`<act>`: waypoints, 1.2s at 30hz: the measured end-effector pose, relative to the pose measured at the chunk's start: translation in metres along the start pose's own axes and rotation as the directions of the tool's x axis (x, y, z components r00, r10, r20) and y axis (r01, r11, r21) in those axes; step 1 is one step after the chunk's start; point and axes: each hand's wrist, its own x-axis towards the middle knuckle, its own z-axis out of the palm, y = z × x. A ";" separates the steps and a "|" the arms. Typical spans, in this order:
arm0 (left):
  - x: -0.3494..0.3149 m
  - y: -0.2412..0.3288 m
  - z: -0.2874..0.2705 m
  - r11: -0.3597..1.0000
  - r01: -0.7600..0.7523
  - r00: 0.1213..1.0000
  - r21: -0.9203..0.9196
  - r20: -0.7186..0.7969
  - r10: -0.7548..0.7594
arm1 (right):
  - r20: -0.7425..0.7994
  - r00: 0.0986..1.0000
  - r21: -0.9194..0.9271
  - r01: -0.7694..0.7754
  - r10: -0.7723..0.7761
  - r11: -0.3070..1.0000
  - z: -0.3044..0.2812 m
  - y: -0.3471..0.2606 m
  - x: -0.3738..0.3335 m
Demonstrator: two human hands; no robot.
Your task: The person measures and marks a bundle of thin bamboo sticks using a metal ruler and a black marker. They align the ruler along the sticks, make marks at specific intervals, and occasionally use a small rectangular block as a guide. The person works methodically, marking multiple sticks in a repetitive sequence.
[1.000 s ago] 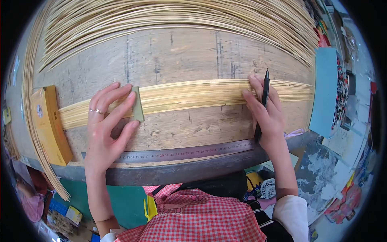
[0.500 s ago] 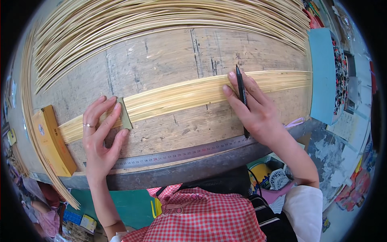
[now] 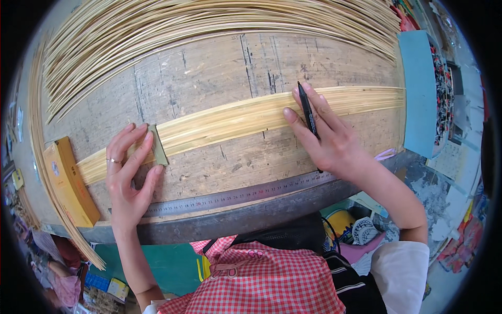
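Note:
A flat band of thin bamboo strips [image 3: 219, 122] lies side by side across the wooden table. My left hand [image 3: 128, 167] is over its left part, fingers curved and thumb apart, fingertips and thumb against a narrow grey-green piece [image 3: 158, 145] laid across the strips. What lies under that palm is hidden. A black pen [image 3: 307, 109] is held in my right hand [image 3: 332, 138], tip pointing away from me. The fingers of this hand rest on the band's right half. The band's left end meets a yellow box [image 3: 71, 181]; its right end reaches a blue box [image 3: 420, 94].
Many long bamboo sticks [image 3: 219, 21] are heaped along the far side. A thin bundle of sticks [image 3: 39, 125] runs down the left, past the near edge. A metal ruler [image 3: 235, 197] lies along the dark front edge [image 3: 225, 222].
The whole view has shifted slightly. My right hand, still with the pen, has slid a little along the strips, and the pen leans more to the left. My left hand stays at the grey-green piece.

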 end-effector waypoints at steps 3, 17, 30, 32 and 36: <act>0.000 0.001 0.000 1.000 0.000 1.000 0.008 0.000 0.000 | -0.024 0.999 -0.009 0.035 -0.035 0.999 0.002 0.005 0.000; 0.049 0.068 0.040 0.974 -0.175 0.984 0.144 0.069 0.167 | -0.075 0.995 0.067 0.069 -0.064 0.995 0.004 0.009 -0.001; 0.069 0.090 0.077 0.978 -0.206 0.975 -0.039 0.071 0.209 | -0.131 0.991 0.153 0.040 -0.020 0.987 0.010 0.008 -0.005; 0.068 0.088 0.078 0.975 -0.221 0.973 -0.040 0.065 0.223 | -0.137 0.990 0.145 0.041 -0.021 0.989 0.010 0.008 -0.005; 0.069 0.086 0.078 0.976 -0.211 0.976 -0.053 0.038 0.213 | -0.147 0.989 0.129 0.051 -0.032 0.990 0.012 0.009 -0.004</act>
